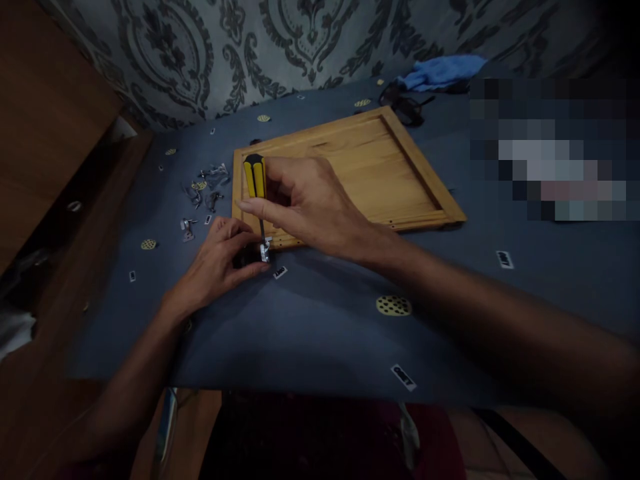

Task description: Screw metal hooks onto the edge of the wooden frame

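A wooden cabinet door [340,167] with a raised frame lies flat on the dark table cover. My right hand [310,203] grips a screwdriver [256,177] with a yellow and black handle, held upright. Its shaft reaches down to a small metal hinge [265,252] at the door's near left corner. The thumb and fingers of my left hand [220,257] are closed about that hinge at the door's edge. Whether the screwdriver's tip sits in a screw is too small to tell.
Several loose metal hinges [205,187] lie left of the door, with another hinge [188,229] nearer my left hand. Behind the door are dark glasses [407,107] and a blue cloth [443,72] by the patterned wall. Brown wooden furniture [50,133] borders the left side.
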`<state>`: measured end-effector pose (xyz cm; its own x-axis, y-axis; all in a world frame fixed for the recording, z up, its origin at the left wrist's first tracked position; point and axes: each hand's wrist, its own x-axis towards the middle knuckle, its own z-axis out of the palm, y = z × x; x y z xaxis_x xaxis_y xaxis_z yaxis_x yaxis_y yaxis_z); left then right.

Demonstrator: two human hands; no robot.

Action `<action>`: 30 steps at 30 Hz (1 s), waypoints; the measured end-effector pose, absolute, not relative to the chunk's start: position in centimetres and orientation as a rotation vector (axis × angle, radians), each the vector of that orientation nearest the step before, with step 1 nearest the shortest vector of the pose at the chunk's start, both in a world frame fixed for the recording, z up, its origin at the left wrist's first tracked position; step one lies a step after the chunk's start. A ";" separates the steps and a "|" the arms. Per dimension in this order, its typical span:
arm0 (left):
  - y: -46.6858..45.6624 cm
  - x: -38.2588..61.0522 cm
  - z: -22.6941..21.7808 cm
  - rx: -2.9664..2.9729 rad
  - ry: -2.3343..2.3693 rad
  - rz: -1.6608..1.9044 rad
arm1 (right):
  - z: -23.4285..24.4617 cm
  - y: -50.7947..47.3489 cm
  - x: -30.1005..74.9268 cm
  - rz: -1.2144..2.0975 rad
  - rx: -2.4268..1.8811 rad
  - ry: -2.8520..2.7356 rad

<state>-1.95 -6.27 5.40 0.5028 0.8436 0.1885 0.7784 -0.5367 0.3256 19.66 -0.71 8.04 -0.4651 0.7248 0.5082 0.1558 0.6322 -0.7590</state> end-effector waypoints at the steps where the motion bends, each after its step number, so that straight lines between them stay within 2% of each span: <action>1: -6.3 -2.0 5.4 2.550 1.394 0.489 | 8.0 -0.7 19.6 0.824 -0.690 -1.966; 16: -6.2 -2.0 5.2 2.586 1.366 0.485 | 8.4 -0.6 20.0 0.870 -0.586 -2.052; 30: -6.3 -2.0 5.5 2.619 1.329 0.508 | 8.6 0.1 20.4 0.800 -0.691 -2.070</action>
<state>-1.99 -6.29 5.52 0.5472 0.8059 0.2262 0.7514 -0.5920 0.2916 20.38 0.08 8.56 -0.5355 0.6968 0.4772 0.1952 0.6518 -0.7328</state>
